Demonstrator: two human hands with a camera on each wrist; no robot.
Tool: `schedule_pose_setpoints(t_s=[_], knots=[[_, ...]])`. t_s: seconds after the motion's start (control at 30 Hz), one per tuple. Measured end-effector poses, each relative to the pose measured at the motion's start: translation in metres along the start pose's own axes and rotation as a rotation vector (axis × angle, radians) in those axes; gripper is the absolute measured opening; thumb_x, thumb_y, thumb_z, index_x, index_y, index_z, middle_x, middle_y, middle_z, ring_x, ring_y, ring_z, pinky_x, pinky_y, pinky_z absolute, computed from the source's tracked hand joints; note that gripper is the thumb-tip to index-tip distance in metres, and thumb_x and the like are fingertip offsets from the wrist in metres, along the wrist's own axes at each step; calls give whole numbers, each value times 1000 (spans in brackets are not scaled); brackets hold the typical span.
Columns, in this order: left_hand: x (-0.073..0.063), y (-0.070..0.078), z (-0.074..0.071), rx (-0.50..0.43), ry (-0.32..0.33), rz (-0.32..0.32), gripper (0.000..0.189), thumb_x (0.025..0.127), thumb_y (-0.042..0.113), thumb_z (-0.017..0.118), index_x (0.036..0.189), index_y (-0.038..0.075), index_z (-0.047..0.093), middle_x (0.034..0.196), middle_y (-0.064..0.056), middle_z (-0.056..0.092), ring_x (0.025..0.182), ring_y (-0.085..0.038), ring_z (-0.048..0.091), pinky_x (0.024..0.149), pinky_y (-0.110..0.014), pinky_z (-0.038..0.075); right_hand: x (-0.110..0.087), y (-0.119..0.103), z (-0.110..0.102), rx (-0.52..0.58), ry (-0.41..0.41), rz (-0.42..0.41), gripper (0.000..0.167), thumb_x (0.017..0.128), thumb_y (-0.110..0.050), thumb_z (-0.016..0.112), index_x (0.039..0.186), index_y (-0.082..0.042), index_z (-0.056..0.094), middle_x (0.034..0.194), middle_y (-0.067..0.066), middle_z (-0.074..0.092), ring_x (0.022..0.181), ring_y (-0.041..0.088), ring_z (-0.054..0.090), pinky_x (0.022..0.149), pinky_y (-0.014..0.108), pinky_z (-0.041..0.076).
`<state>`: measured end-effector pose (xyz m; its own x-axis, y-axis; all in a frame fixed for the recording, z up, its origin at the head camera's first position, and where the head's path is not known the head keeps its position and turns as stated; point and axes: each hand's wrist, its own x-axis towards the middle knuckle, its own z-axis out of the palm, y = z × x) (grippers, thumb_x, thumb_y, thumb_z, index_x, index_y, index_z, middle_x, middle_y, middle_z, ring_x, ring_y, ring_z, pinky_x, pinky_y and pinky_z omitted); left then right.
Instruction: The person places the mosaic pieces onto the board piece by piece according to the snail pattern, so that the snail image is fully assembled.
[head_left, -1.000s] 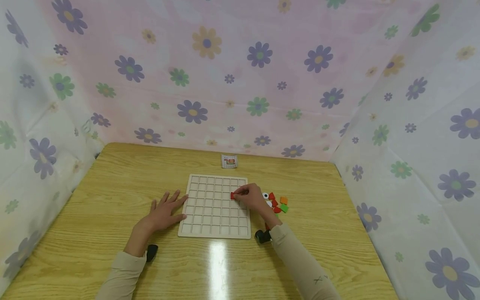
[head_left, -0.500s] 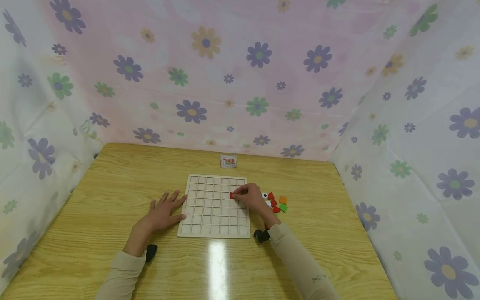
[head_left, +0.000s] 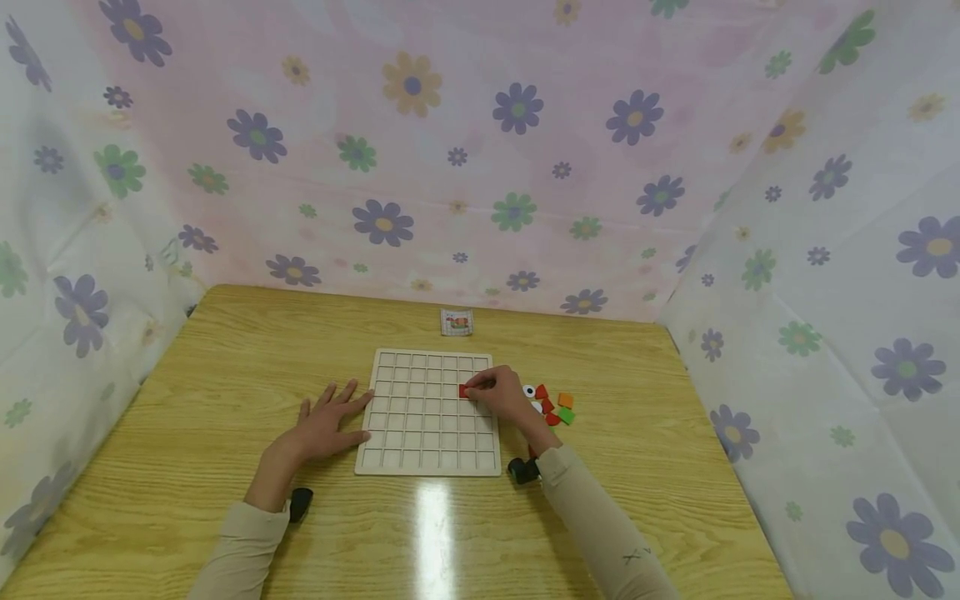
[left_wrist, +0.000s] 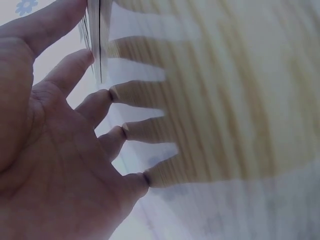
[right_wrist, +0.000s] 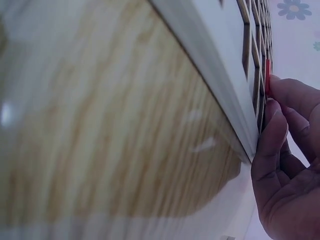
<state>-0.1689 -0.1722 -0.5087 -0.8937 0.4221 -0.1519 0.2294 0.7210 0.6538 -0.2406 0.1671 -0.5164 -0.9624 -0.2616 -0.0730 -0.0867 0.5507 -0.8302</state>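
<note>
A pale wooden grid board lies flat on the table. At its right side, my right hand pinches a small red square tile with thumb and index finger, right at one of the grid cells. In the right wrist view the red tile stands edge-on at the fingertips, low against the grid. My left hand rests on the table with fingers spread, index fingertip and thumb tip at the board's left edge. In the left wrist view, fingers and thumb reach to that edge.
Right of the board lie several loose pieces: red ones, white discs with black dots, an orange tile and a green tile. A small picture card lies behind the board. Flowered cloth encloses the table's back and sides.
The red tile and both hands keep almost the same places; the view has shifted very slightly.
</note>
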Motion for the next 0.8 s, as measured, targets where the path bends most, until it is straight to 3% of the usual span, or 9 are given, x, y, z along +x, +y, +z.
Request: schedule_pose_setpoints(t_s=[0.27, 0.5, 0.8], knots=[[0, 1, 1, 11, 7, 2, 72, 98, 36, 68, 157, 6, 39, 165, -29, 18, 149, -60, 6, 108, -83, 1, -2, 1, -3, -56, -23, -42, 12, 93, -11, 75, 102, -5, 81, 94, 7, 76, 75, 13, 61, 66, 27, 49], [0, 1, 2, 5, 13, 6, 71, 98, 36, 67, 157, 6, 39, 165, -29, 17, 149, -59, 4, 108, -83, -1, -4, 5, -2, -23, -21, -56, 12, 93, -8, 74, 103, -4, 80, 95, 9, 76, 77, 13, 63, 67, 26, 50], [0, -2, 2, 2, 14, 7, 72, 98, 36, 67, 157, 7, 39, 165, -29, 16, 149, -60, 4, 107, -84, -1, -7, 2, 5, -65, -4, -53, 18, 94, -7, 71, 110, -1, 77, 101, 12, 76, 88, 20, 71, 78, 31, 58]])
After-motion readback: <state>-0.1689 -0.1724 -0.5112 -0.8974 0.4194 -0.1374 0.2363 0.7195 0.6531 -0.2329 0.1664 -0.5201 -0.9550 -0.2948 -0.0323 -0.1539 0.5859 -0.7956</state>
